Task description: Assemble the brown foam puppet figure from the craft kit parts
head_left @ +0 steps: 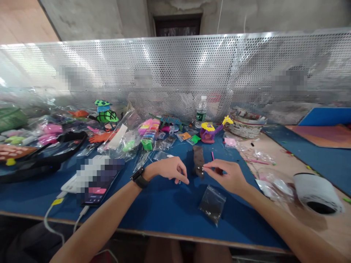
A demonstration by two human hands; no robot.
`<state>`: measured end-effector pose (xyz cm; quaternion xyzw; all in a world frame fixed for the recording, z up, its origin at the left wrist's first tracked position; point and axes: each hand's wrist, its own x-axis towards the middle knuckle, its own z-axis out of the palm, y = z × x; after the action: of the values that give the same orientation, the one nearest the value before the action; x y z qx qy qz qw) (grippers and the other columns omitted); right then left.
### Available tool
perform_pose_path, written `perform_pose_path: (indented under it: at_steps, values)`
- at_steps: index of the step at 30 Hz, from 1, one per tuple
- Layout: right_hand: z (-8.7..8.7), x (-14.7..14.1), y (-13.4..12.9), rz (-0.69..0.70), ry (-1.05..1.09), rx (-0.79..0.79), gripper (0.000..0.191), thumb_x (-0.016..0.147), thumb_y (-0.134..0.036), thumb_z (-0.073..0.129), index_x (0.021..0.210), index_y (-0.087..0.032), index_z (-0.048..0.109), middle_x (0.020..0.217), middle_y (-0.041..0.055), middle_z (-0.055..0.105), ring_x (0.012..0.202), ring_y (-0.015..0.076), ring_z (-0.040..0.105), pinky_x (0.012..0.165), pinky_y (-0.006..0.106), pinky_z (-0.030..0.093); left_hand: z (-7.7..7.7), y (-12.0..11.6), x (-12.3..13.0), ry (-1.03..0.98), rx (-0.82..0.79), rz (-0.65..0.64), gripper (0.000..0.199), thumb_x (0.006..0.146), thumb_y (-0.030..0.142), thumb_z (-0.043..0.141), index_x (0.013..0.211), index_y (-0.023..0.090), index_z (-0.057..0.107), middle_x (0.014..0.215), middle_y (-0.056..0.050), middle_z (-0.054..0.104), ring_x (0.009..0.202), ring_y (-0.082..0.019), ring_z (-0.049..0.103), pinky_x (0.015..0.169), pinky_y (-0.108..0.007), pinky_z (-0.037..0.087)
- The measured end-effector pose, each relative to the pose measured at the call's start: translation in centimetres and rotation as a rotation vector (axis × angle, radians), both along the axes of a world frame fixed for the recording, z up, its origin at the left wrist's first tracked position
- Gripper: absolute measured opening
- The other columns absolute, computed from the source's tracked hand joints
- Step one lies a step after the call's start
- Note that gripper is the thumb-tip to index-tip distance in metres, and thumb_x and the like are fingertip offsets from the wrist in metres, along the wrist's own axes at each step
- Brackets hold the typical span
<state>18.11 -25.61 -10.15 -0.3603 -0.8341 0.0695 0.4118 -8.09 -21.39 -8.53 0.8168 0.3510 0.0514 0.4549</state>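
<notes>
A dark brown clay figure (199, 159) with small white dots at its near end lies on the blue table mat (164, 215). My right hand (226, 174) is at the figure's right side, thumb and forefinger pinched together by the white dots; what they hold, if anything, is too small to name. To the left of the figure, my left hand (174, 170) is curled with its fingers bent down, and a tiny pale item shows under its fingertips. A clear zip bag with dark contents (212, 205) lies nearer the front edge, below my right hand.
A phone (102, 182) with cables and a white device lie left. Behind are bags of coloured clay (149, 128), a water bottle (201, 112), a giraffe-like figure (212, 130) and a basket (246, 124). A white roll (316, 191) sits right, and a perforated metal screen (178, 69) stands behind.
</notes>
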Motion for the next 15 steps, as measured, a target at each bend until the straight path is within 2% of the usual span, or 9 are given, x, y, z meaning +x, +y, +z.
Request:
perform_pose_path:
  at_steps: [3,5,7,8,11,15]
  values:
    - [0.0,-0.2,0.0,0.072,0.032,0.104,0.014,0.094,-0.030,0.063,0.087,-0.022,0.073,0.074,0.0016,0.074,0.049,0.0093,0.057,0.051,0.022,0.046,0.6,-0.6,0.4,-0.082,0.095,0.061,0.033,0.083,0.047,0.071,0.084,0.015,0.078,0.051,-0.001,0.064,0.045,-0.008,0.052,0.046,-0.018,0.036]
    - [0.0,-0.3,-0.1,0.099,0.043,0.166,0.012,0.095,-0.026,0.063,0.090,-0.021,0.073,0.075,0.0012,0.073,0.048,0.0077,0.056,0.050,0.020,0.046,1.2,-1.3,0.9,-0.197,0.135,0.141,0.040,0.089,0.050,0.063,0.084,0.013,0.078,0.058,-0.002,0.067,0.042,-0.006,0.049,0.043,-0.017,0.035]
    - [0.0,-0.4,-0.2,0.114,0.031,0.228,0.010,0.095,-0.023,0.064,0.091,-0.020,0.073,0.077,0.0012,0.074,0.049,0.0066,0.057,0.050,0.019,0.046,1.5,-2.1,1.5,-0.322,0.079,0.166,0.046,0.094,0.053,0.054,0.092,0.012,0.077,0.072,-0.006,0.073,0.042,-0.005,0.051,0.042,-0.017,0.039]
    - [0.0,-0.4,-0.2,0.121,0.018,0.270,0.010,0.094,-0.023,0.064,0.091,-0.020,0.073,0.079,0.0013,0.074,0.051,0.0065,0.059,0.050,0.018,0.047,1.6,-2.4,1.8,-0.366,0.028,0.156,0.048,0.095,0.053,0.052,0.095,0.012,0.076,0.073,-0.006,0.073,0.043,-0.006,0.053,0.043,-0.018,0.042]
    - [0.2,-0.4,-0.3,0.113,-0.025,0.410,0.011,0.094,-0.022,0.065,0.091,-0.021,0.075,0.079,0.0014,0.075,0.060,0.0076,0.067,0.051,0.017,0.047,1.2,-2.9,2.5,-0.412,-0.086,0.130,0.048,0.094,0.054,0.056,0.097,0.011,0.077,0.057,-0.002,0.066,0.042,-0.008,0.055,0.044,-0.018,0.046]
    - [0.2,-0.3,-0.4,0.063,-0.055,0.479,0.017,0.097,-0.024,0.062,0.092,-0.023,0.078,0.077,0.0010,0.075,0.060,0.0070,0.068,0.053,0.016,0.048,0.4,-3.1,3.4,-0.492,-0.155,0.203,0.043,0.086,0.052,0.067,0.089,0.010,0.077,0.050,0.001,0.061,0.038,-0.006,0.050,0.039,-0.017,0.041]
